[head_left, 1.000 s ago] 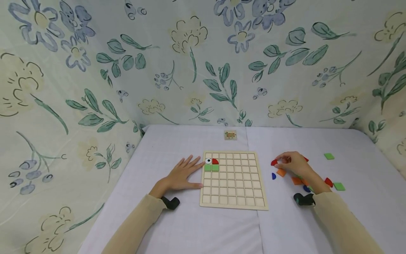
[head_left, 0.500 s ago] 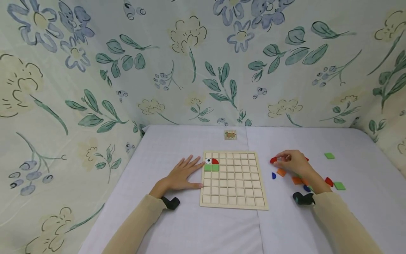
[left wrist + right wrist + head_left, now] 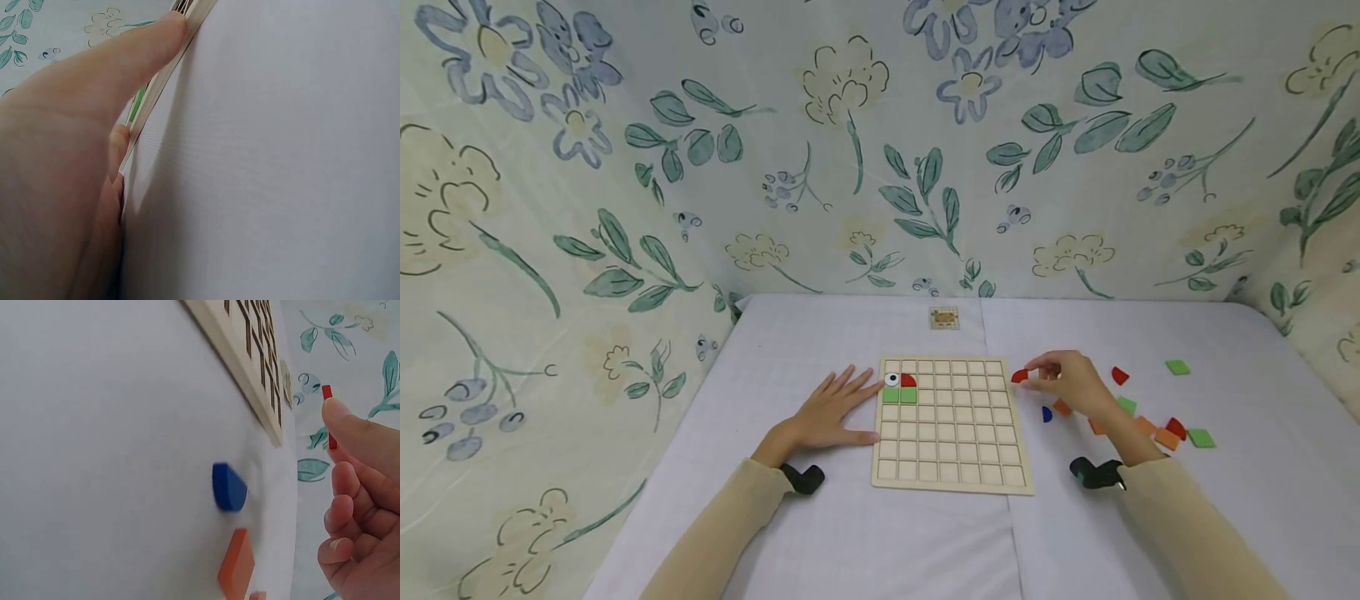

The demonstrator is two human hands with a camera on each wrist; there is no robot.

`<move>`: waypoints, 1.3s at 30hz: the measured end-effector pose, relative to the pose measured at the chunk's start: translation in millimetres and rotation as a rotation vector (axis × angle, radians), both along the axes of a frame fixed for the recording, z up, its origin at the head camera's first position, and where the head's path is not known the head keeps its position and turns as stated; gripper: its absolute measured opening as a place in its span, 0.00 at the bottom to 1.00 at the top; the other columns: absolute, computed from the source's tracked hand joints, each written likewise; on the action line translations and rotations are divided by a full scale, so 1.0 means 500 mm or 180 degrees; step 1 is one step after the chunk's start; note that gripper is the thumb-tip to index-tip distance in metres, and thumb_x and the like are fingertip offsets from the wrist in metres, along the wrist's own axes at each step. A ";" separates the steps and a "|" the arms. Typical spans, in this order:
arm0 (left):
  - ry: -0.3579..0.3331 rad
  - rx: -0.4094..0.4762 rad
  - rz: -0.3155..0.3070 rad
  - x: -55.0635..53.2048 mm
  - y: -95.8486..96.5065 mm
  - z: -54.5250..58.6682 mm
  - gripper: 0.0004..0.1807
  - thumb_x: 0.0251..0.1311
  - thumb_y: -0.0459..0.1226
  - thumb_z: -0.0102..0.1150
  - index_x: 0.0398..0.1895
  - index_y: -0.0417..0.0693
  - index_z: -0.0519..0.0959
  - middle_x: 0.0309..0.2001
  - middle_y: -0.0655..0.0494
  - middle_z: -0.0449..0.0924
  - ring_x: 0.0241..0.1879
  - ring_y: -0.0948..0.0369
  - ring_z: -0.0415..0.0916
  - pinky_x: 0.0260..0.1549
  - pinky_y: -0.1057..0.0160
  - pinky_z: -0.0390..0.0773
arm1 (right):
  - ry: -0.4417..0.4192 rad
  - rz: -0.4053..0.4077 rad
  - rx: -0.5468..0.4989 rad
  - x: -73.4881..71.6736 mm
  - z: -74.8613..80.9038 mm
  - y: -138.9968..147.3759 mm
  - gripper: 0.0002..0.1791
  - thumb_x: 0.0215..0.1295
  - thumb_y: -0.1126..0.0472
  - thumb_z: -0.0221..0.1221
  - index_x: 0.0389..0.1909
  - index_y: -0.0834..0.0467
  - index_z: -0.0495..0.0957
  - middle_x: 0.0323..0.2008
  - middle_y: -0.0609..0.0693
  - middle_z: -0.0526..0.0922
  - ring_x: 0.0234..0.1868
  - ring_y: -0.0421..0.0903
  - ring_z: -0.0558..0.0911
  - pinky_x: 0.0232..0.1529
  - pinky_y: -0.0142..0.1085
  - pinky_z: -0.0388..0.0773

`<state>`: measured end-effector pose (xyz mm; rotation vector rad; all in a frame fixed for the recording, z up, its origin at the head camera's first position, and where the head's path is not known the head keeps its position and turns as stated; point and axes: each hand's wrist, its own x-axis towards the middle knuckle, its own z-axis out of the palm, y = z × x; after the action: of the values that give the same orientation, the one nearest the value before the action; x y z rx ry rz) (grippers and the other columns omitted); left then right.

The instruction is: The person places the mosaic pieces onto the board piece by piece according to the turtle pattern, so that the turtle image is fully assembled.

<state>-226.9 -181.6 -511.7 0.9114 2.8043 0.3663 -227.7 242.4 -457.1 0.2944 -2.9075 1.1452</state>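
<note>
The grid board [image 3: 964, 432] is touched at its left edge by the spread left hand [image 3: 829, 414]; off its right edge, the right hand's grip [image 3: 1066, 382] is pinched on a red piece [image 3: 1018, 377], held boardward, just beside it. By the right wrist view the piece's thin edge is caught; from the head, its flat face.

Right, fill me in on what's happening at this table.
A person's right hand pinches a red piece, held up off the table by the right side of a wooden grid board. The left hand is spread flat, its thumb touching the board's left edge. Four pieces sit in the grid's upper left: an eye disc, a red quarter-round and two green squares. Most cells are bare, and loose coloured pieces lie to the right.
</note>
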 end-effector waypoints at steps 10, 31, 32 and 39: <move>0.0011 -0.0022 0.0018 -0.006 0.001 -0.001 0.53 0.53 0.77 0.45 0.80 0.72 0.44 0.80 0.63 0.34 0.78 0.54 0.26 0.73 0.46 0.29 | 0.0076 0.0114 -0.0159 0.007 0.020 -0.085 0.15 0.58 0.62 0.72 0.41 0.68 0.84 0.23 0.49 0.74 0.28 0.47 0.69 0.24 0.32 0.64; 0.0024 -0.0010 -0.0009 -0.008 0.001 0.000 0.53 0.54 0.76 0.47 0.81 0.70 0.45 0.81 0.62 0.35 0.78 0.54 0.27 0.73 0.45 0.30 | -0.0133 0.0216 -0.0587 0.008 -0.001 -0.225 0.13 0.55 0.66 0.73 0.38 0.69 0.84 0.23 0.51 0.77 0.27 0.45 0.72 0.27 0.34 0.71; 0.0030 0.0007 -0.0013 -0.007 0.001 0.000 0.53 0.54 0.76 0.48 0.81 0.69 0.46 0.81 0.61 0.36 0.78 0.53 0.27 0.73 0.45 0.31 | -0.0136 0.0215 -0.0595 0.007 -0.003 -0.230 0.13 0.55 0.66 0.73 0.38 0.69 0.84 0.24 0.51 0.77 0.27 0.45 0.72 0.27 0.34 0.72; 0.0066 0.0012 -0.0032 -0.003 -0.001 -0.006 0.53 0.54 0.76 0.47 0.81 0.69 0.47 0.81 0.60 0.37 0.78 0.52 0.29 0.73 0.43 0.32 | -0.0211 0.0141 -0.0548 0.004 -0.030 -0.257 0.15 0.51 0.63 0.76 0.35 0.67 0.84 0.24 0.50 0.78 0.27 0.45 0.74 0.28 0.36 0.72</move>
<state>-228.2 -182.0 -514.7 0.9350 2.8176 0.3630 -225.5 114.1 -472.3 0.3255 -2.8453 1.4280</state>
